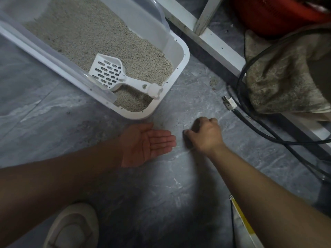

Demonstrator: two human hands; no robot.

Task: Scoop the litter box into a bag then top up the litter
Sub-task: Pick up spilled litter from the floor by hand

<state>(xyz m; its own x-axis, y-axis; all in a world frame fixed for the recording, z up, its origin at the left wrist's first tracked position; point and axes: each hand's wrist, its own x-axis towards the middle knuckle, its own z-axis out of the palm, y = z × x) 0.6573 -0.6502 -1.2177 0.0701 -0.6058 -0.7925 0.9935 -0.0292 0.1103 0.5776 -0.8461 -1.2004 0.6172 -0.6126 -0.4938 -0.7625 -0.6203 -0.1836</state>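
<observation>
While we look down from the head camera, our left hand (149, 143) lies palm up on the grey marbled floor (161, 185), its fingers (165, 143) straight and pressed together, holding nothing. Just beside it, our right hand (204, 134) rests knuckles up on the floor with its fingers curled under; motion blur hides the tips, so we cannot tell whether they pinch anything. A few loose litter grains (179, 122) lie scattered on the floor between the two hands and the box.

Above the hands sits the white rectangular plastic litter box (180, 68), filled with pale beige granular litter (100, 33). A white slotted plastic scoop (109, 73) lies inside on the litter, its handle leaning against the box's near corner.

To the right we see black cables (250, 122), a beige fuzzy cloth (279, 77) and a red round plastic basket (272, 13). A beige slipper (75, 228) shows at the bottom left.
</observation>
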